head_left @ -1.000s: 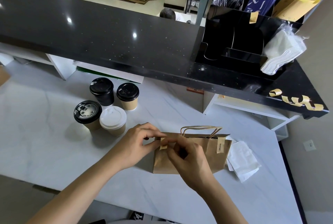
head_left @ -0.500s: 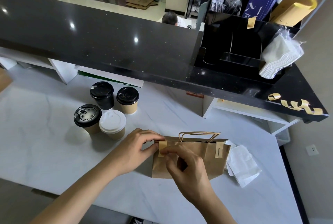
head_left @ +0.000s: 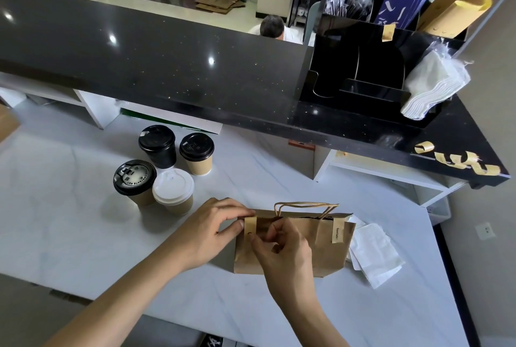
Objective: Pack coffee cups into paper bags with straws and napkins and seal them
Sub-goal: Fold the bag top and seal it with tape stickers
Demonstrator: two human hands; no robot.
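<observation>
A brown kraft paper bag (head_left: 321,251) stands upright near the front of the white counter, its top folded shut and its twisted paper handles (head_left: 304,207) sticking up. A tan sticker strip (head_left: 337,231) seals its right top edge; another tan strip (head_left: 250,226) sits over the left top edge. Left and farther back stand four lidded coffee cups (head_left: 167,168) in a tight cluster: three with black lids, one with a white lid.
</observation>
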